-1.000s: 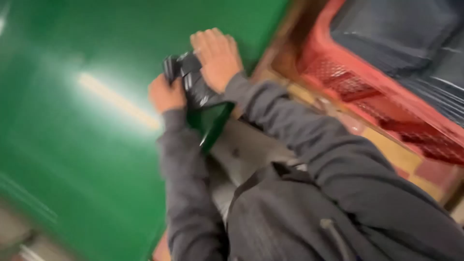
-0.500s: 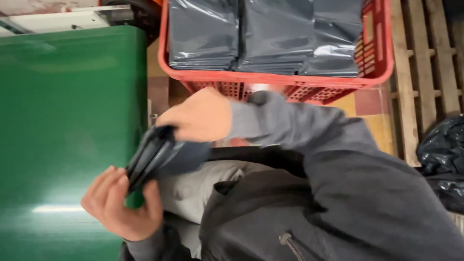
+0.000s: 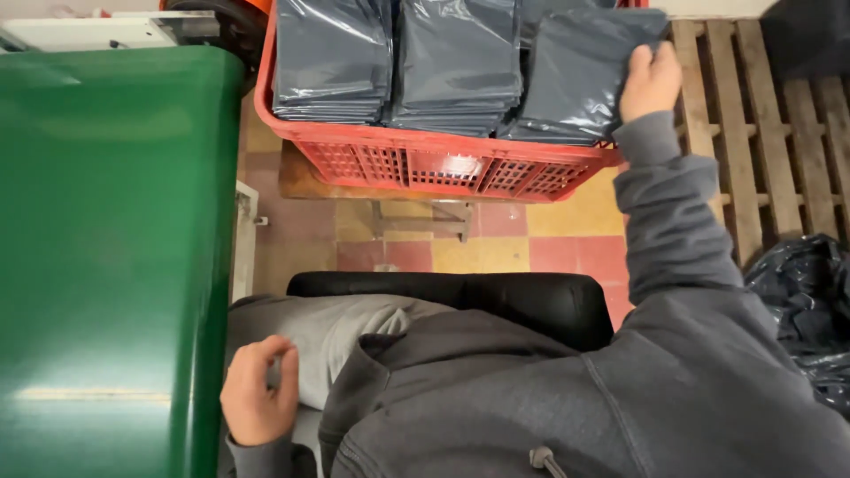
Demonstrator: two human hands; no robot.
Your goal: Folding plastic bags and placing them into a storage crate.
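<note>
Dark grey plastic pouch (image 3: 580, 75) lay tilted atop the rightmost stack, its right edge pinched under the right hand (image 3: 651, 80).

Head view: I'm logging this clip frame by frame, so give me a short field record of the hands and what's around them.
right hand: fingers grip the top grey plastic bag
left hand: empty, loosely curled beside the green surface
red crate: holds three stacks of grey bags
seat: black chair edge
floor: wooden pallet at right, black bag beside it
</note>
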